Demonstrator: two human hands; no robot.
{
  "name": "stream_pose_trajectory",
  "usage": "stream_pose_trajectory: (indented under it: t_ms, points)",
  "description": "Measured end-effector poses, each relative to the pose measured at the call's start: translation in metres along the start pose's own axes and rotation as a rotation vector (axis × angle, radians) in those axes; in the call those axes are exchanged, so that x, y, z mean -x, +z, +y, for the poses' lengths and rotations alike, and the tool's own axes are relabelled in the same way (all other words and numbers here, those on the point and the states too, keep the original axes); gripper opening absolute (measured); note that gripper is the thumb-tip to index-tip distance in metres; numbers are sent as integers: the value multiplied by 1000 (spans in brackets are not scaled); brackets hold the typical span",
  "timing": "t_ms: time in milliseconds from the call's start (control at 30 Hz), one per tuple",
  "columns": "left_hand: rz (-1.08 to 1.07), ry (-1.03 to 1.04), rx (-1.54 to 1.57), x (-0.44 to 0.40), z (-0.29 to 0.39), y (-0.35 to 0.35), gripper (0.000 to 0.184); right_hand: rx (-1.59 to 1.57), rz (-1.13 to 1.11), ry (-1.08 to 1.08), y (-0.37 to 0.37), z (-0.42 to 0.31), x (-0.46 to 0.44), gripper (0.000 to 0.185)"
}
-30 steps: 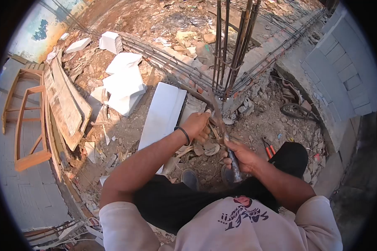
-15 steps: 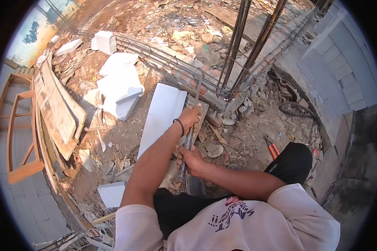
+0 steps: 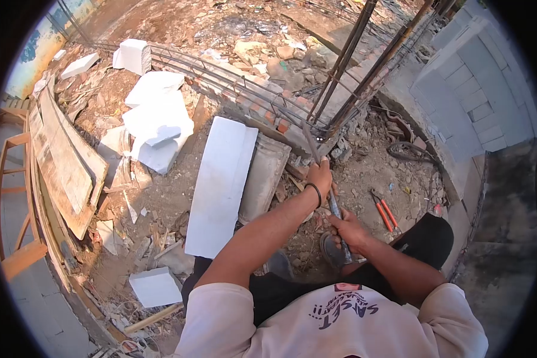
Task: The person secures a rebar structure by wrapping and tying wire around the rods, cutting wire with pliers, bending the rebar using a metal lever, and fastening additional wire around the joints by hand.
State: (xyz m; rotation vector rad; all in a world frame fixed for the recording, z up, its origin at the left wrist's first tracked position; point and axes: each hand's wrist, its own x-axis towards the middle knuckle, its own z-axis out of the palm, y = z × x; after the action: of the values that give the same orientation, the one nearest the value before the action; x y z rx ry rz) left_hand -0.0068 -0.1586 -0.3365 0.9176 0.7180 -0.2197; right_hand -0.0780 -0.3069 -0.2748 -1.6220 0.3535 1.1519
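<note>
I hold a long metal bar [image 3: 335, 207] slantwise in front of me, its narrow tip near the foot of the upright steel rods [image 3: 346, 65]. My left hand [image 3: 320, 176], with a black band at the wrist, is wrapped around the upper part of the bar. Lower down, my right hand [image 3: 349, 231] grips the bar near its thicker end. To the left of my hands lies a long white block [image 3: 218, 185], beside a grey slab [image 3: 265, 176]. Orange-handled pincers [image 3: 385, 212] rest on the dirt to the right.
Horizontal rebar [image 3: 232, 80] runs along a low brick footing behind the block. Broken white blocks [image 3: 158, 119], plywood sheets [image 3: 65, 161] and a wooden frame [image 3: 24, 256] lie to the left. A stack of grey blocks [image 3: 477, 83] stands at right. Rubble covers the ground.
Both hands and the bar have moved right, away from the white block. The bar's tip now sits closer to the upright rods, and the grey slab shows more fully. The view has shifted slightly.
</note>
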Motion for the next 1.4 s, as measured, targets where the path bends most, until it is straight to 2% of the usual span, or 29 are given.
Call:
stream_pose_trajectory:
  t_ms: [67,133,233,333,400,500,567,600,633,667,700,733,800,867,933,1000,1067,1100,1133,1167,1233,1267,1367,1400]
  points:
    - [18,4,40,1,2,13,42,59,4,-55,-16,-14,11,25]
    - [13,33,99,-1,2,20,40,-37,-81,13,-28,-28,18,27]
    - [-1,48,189,-8,-3,23,41,-19,-88,29,-30,-35,20,28]
    - [82,53,86,5,8,12,41,-63,-127,1,-8,-16,13,26]
    - [60,60,82,4,8,-12,42,-451,-362,158,19,-6,10,25]
    - [14,31,-141,12,28,-47,42,-644,-388,243,80,9,-11,25]
    - [69,86,-451,14,40,-64,47,-700,-371,251,123,10,-20,26]
    - [68,79,-469,12,45,-69,47,-609,-255,188,141,5,-23,27]
    - [108,74,-656,9,48,-75,50,-511,-138,131,156,3,-25,27]
    - [147,69,-841,6,48,-78,54,-520,-140,137,168,8,-34,27]
    - [270,322,-1216,-2,42,-83,58,-565,-167,118,179,12,-47,27]
    - [276,322,-1219,-12,42,-90,58,-605,-196,95,187,15,-60,26]
    - [224,483,-1402,-14,46,-106,61,-603,-232,103,206,2,-62,22]
    - [220,410,-1491,-1,68,-110,60,-769,-217,82,242,-10,-81,23]
    - [227,271,-1641,17,97,-105,60,-1239,-835,155,262,-2,-121,25]
    - [251,207,-1726,16,108,-105,60,-1173,-851,163,299,4,-170,26]
    - [242,208,-1797,13,111,-108,58,-1104,-863,185,313,1,-182,28]
    - [237,195,-1801,1,109,-119,58,-1138,-780,194,309,-16,-165,30]
    - [191,284,-1828,-13,103,-135,57,-1170,-695,208,306,-26,-157,45]
    - [144,375,-1850,-15,105,-136,56,-1178,-689,224,311,-27,-165,45]
    - [138,301,-1832,-17,112,-135,55,-1202,-566,288,325,-32,-179,50]
    - [138,246,-1814,-16,117,-132,55,-1204,-564,296,326,-34,-184,50]
    - [114,257,-1825,-27,116,-142,54,-1193,-615,371,326,-36,-196,51]
    - [114,255,-1825,-32,115,-145,54,-1193,-600,323,329,-36,-200,50]
